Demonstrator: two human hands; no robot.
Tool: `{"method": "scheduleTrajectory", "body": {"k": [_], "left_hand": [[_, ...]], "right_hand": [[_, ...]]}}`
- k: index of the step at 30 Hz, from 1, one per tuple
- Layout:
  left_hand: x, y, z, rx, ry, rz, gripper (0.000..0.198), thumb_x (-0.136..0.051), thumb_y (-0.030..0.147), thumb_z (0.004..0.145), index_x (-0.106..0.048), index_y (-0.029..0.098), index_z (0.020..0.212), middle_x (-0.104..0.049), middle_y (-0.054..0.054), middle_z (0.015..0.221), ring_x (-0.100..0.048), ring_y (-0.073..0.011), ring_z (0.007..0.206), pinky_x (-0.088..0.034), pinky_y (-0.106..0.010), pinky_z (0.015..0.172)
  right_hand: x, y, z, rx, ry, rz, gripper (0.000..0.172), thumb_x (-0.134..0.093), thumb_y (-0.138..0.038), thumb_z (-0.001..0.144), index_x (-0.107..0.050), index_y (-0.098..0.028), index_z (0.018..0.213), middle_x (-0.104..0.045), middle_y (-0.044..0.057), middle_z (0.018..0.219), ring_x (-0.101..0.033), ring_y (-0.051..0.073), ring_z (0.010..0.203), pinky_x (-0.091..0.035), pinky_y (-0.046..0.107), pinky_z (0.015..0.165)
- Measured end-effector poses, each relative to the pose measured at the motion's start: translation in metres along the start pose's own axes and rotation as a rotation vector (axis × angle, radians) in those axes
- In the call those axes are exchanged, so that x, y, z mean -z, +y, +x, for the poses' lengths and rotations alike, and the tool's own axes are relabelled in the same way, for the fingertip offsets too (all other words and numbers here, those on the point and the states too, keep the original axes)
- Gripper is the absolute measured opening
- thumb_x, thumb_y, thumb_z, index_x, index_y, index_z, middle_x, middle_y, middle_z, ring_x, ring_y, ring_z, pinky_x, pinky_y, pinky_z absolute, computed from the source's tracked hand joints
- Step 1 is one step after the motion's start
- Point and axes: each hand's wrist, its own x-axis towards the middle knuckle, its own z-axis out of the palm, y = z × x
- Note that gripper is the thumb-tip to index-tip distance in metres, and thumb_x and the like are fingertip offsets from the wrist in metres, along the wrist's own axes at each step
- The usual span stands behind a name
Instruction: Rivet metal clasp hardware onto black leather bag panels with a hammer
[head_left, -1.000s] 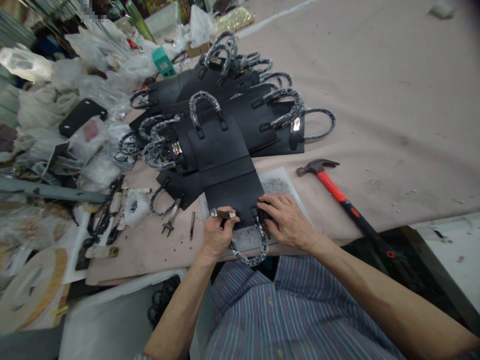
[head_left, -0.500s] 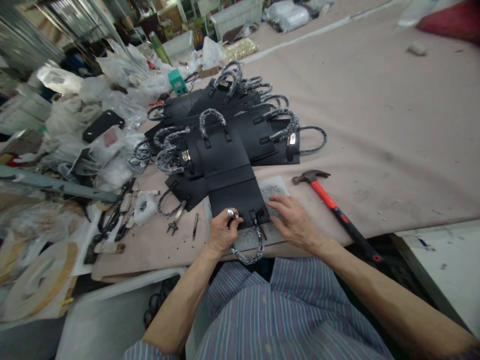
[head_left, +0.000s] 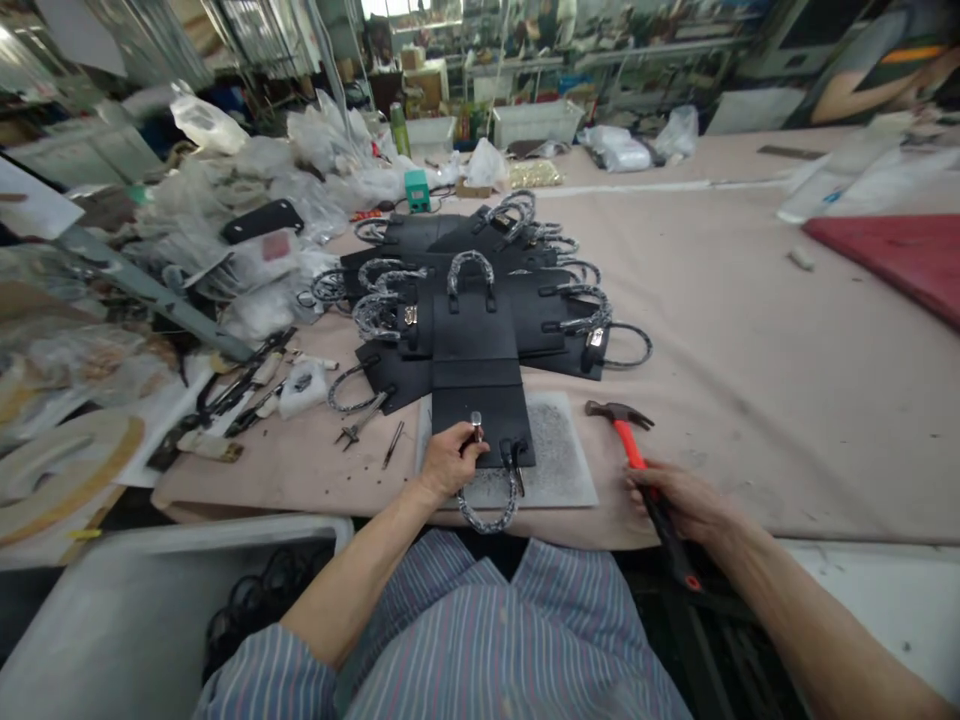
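My left hand (head_left: 451,458) is closed around a short metal punch (head_left: 476,424), its shiny head sticking up above the fingers. The tool stands over the near end of a black bag panel (head_left: 480,405); its tip is hidden. One wrapped handle (head_left: 489,522) hangs off the near edge of this panel, another arches up at its far end. Under the panel lies a pale, speckled board (head_left: 564,470). To the right, my right hand (head_left: 679,495) is wrapped around the red and black shaft of a claw hammer (head_left: 628,440), whose head rests on or just above the table.
More black bag panels (head_left: 525,260) with wrapped handles are piled behind. A slim metal rod (head_left: 392,445) and a metal fastener (head_left: 360,425) lie left. Plastic bags (head_left: 277,180) crowd the far left. A red sheet (head_left: 900,255) lies right; a person's arm (head_left: 855,95) shows at the back.
My right hand has left the side of the panel, moved right and closed on the hammer. My left hand stays at the panel with the punch. The view has tilted up.
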Motion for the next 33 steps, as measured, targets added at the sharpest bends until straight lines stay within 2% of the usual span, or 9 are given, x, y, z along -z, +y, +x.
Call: {"method": "scheduleTrajectory", "body": {"k": [2, 5, 8, 13, 17, 22, 24, 28, 33], "left_hand": [[0.000, 0.000, 0.000, -0.013, -0.006, 0.000, 0.003, -0.065, 0.019, 0.086, -0.066, 0.020, 0.089, -0.072, -0.001, 0.084, -0.068, -0.0161, 0.078, -0.052, -0.026, 0.076], [0.001, 0.001, 0.000, -0.020, -0.006, 0.010, 0.002, -0.065, 0.019, 0.086, -0.066, 0.020, 0.088, -0.071, -0.001, 0.083, -0.068, -0.0163, 0.078, -0.051, -0.026, 0.076], [0.002, 0.002, 0.001, 0.006, -0.003, -0.001, 0.002, -0.065, 0.019, 0.086, -0.066, 0.020, 0.088, -0.071, -0.001, 0.084, -0.068, -0.0164, 0.080, -0.051, -0.026, 0.077], [0.000, -0.002, 0.000, 0.035, -0.012, 0.000, 0.003, -0.066, 0.019, 0.086, -0.066, 0.020, 0.088, -0.071, 0.000, 0.083, -0.066, -0.0151, 0.077, -0.050, -0.025, 0.076], [-0.003, -0.006, -0.002, 0.017, -0.009, 0.005, 0.003, -0.065, 0.019, 0.087, -0.066, 0.020, 0.089, -0.071, 0.000, 0.084, -0.066, -0.0149, 0.078, -0.050, -0.025, 0.077], [-0.002, -0.007, -0.002, -0.021, -0.009, -0.007, 0.002, -0.065, 0.018, 0.088, -0.065, 0.020, 0.089, -0.071, -0.001, 0.086, -0.067, -0.0153, 0.080, -0.051, -0.026, 0.081], [-0.002, -0.006, -0.002, -0.022, -0.009, -0.002, 0.003, -0.064, 0.018, 0.088, -0.065, 0.020, 0.089, -0.070, 0.000, 0.085, -0.067, -0.0153, 0.080, -0.051, -0.026, 0.080], [-0.002, -0.006, -0.002, -0.022, -0.024, 0.020, 0.003, -0.064, 0.018, 0.087, -0.065, 0.020, 0.089, -0.069, 0.000, 0.083, -0.066, -0.0152, 0.078, -0.051, -0.026, 0.078], [-0.001, -0.005, -0.001, -0.031, -0.035, 0.010, 0.003, -0.063, 0.019, 0.088, -0.065, 0.020, 0.090, -0.070, -0.002, 0.087, -0.066, -0.0158, 0.082, -0.050, -0.027, 0.080]], "right_hand": [[-0.011, -0.020, -0.016, -0.055, -0.102, 0.240, 0.018, -0.063, -0.018, 0.070, -0.047, -0.021, 0.077, -0.048, -0.005, 0.064, -0.038, 0.007, 0.046, -0.031, 0.020, 0.042], [-0.027, -0.054, -0.048, 0.105, -0.016, 0.211, 0.017, -0.059, -0.035, 0.084, -0.048, -0.022, 0.084, -0.045, -0.007, 0.062, -0.033, 0.007, 0.041, -0.026, 0.020, 0.037], [-0.042, -0.088, -0.083, 0.544, 0.122, -0.060, 0.035, -0.044, -0.056, 0.096, -0.053, -0.023, 0.091, -0.046, -0.006, 0.060, -0.040, 0.011, 0.043, -0.032, 0.024, 0.041], [-0.064, -0.117, -0.109, 1.044, 0.200, -0.731, 0.029, -0.040, -0.043, 0.100, -0.048, -0.023, 0.080, -0.053, -0.002, 0.059, -0.044, 0.014, 0.048, -0.025, 0.029, 0.051], [-0.065, -0.125, -0.113, 1.120, 0.173, -0.979, 0.024, -0.040, -0.033, 0.102, -0.049, -0.023, 0.082, -0.055, -0.002, 0.059, -0.044, 0.013, 0.046, -0.019, 0.030, 0.051], [-0.059, -0.136, -0.131, 1.311, 0.466, -0.609, 0.024, -0.039, -0.035, 0.105, -0.050, -0.022, 0.088, -0.050, -0.005, 0.057, -0.045, 0.012, 0.045, -0.029, 0.026, 0.049], [-0.060, -0.131, -0.131, 1.346, 0.447, -0.632, 0.022, -0.039, -0.031, 0.104, -0.051, -0.022, 0.087, -0.052, -0.004, 0.057, -0.045, 0.012, 0.044, -0.029, 0.026, 0.048], [-0.058, -0.128, -0.127, 1.260, 0.212, -0.903, 0.027, -0.042, -0.032, 0.102, -0.047, -0.024, 0.076, -0.051, -0.004, 0.052, -0.039, 0.012, 0.040, -0.021, 0.029, 0.046], [-0.059, -0.136, -0.134, 1.139, 0.492, -0.485, 0.034, -0.031, -0.048, 0.104, -0.051, -0.025, 0.088, -0.054, 0.000, 0.060, -0.049, 0.016, 0.050, -0.033, 0.028, 0.050]]}}
